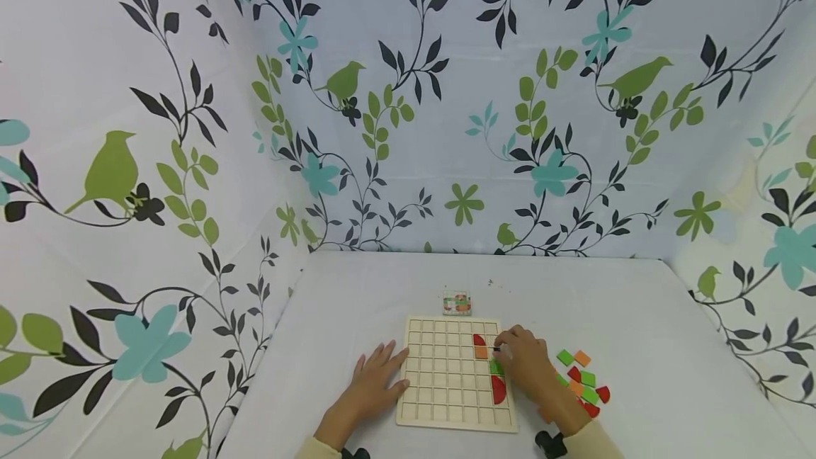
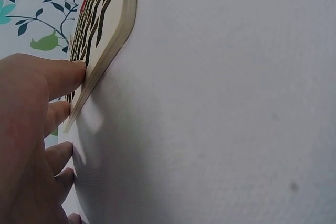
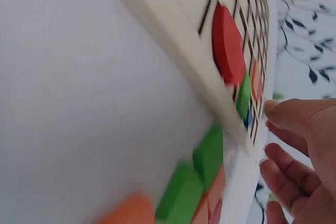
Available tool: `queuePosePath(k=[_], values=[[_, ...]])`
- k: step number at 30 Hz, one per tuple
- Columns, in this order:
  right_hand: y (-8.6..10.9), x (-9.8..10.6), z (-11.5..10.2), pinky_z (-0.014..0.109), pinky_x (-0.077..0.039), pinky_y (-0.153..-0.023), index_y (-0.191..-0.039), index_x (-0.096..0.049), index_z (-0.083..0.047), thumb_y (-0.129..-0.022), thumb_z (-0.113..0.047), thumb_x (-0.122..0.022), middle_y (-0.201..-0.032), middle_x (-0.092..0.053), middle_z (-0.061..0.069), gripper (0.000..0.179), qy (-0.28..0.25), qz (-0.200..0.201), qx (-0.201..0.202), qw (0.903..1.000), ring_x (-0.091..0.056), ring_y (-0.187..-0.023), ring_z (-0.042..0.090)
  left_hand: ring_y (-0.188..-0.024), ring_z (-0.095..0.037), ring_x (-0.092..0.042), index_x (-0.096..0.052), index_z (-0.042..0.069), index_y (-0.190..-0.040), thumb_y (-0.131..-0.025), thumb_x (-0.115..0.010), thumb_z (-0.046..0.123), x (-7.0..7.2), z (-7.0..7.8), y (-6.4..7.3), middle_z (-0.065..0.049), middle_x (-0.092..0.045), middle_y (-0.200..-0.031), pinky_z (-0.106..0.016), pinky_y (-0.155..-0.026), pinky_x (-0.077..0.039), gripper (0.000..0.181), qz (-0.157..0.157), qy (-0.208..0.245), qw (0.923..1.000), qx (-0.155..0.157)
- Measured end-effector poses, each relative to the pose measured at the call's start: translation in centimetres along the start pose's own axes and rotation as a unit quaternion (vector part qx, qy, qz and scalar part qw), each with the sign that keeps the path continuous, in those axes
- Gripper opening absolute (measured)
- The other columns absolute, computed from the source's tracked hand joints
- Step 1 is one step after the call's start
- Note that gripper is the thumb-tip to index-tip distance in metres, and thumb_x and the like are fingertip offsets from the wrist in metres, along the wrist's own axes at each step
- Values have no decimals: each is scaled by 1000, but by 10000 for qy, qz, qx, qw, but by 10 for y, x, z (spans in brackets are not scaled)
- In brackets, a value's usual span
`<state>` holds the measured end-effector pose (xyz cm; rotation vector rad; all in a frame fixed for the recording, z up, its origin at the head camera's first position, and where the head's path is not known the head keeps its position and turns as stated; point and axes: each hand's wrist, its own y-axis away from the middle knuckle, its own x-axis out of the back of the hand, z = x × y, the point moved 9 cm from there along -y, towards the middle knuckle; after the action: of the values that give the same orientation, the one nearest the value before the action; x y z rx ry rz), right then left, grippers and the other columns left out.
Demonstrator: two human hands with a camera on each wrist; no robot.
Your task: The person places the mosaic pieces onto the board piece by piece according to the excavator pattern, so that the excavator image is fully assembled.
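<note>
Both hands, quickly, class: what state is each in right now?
Left hand: open, touching the grid board.
Right hand: at the board; holding anything or not cannot be told.

wrist-view board (image 3: 176,45) cropped, orange block (image 3: 128,211) blurred

Grid board (image 1: 446,377) on the table (image 1: 319,317), some pieces (image 1: 499,389) on its right side (left hand (image 1: 370,388) at its left), loose pieces (image 1: 589,379) farther right.

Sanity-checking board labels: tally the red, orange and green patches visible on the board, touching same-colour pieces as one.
Red patches: 2
Orange patch: 1
Green patch: 1
Total: 4 visible; the right hand hides part of the board.
</note>
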<state>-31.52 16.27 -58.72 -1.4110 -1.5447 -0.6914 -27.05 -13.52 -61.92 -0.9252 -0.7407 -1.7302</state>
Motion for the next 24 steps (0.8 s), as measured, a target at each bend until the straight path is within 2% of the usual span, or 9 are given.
queuePosePath(k=[3, 6, 9, 12, 16, 24], values=[[6, 15, 29, 56, -50, -87, -112, -73, -10, -96, -20, -78, -114, -66, 13, 20, -50, -53, -535, 9985, -63, -101, 31, -157, -46, -28, -47, 19, -160, -103, -64, 41, -1, -2, 0, -19, -35, -170, -78, -122, -14, 63, 4, -37, 10000, 3], [15, 30, 61, 60, -54, -86, -117, -69, -1, -95, -19, -77, -112, -65, 21, 29, -36, -65, -947, 9955, -63, -95, 35, -157, -46, -28, -46, 20, -160, -104, -64, 42, -2, -5, -1, -18, -35, -170, -78, -122, -14, 64, 11, -60, 10000, 11], [26, 41, 91, 58, -58, -80, -119, -65, 5, -96, -21, -76, -107, -64, 24, 36, -12, -173, -1367, 9905, -64, -90, 34, -158, -46, -27, -46, 21, -160, -104, -63, 44, -4, -8, -1, -18, -34, -170, -78, -122, -13, 64, 13, -43, 10000, 33], [34, 46, 112, 53, -58, -73, -118, -63, 7, -97, -21, -75, -100, -62, 22, 37, -75, -364, -1631, 9859, -62, -84, 30, -158, -46, -27, -46, 21, -161, -104, -62, 45, -6, -9, -1, -18, -34, -170, -78, -122, -12, 64, 6, 1, 10000, 38], [38, 46, 121, 51, -55, -72, -116, -65, 6, -97, -19, -75, -100, -61, 20, 33, -145, -480, -1680, 9845, -62, -86, 30, -158, -47, -27, -47, 20, -160, -104, -64, 43, -6, -8, 0, -18, -34, -170, -79, -121, -13, 63, 31, 30, 10000, 7], [28, 38, 119, 65, -52, -80, -123, -64, 6, -96, -14, -73, -119, -59, 33, 35, 48, -276, -1696, 9851, -62, -102, 46, -157, -47, -28, -47, 19, -160, -104, -64, 40, -3, -2, 0, -20, -35, -169, -79, -121, -13, 62, 44, 34, 10000, -64]])
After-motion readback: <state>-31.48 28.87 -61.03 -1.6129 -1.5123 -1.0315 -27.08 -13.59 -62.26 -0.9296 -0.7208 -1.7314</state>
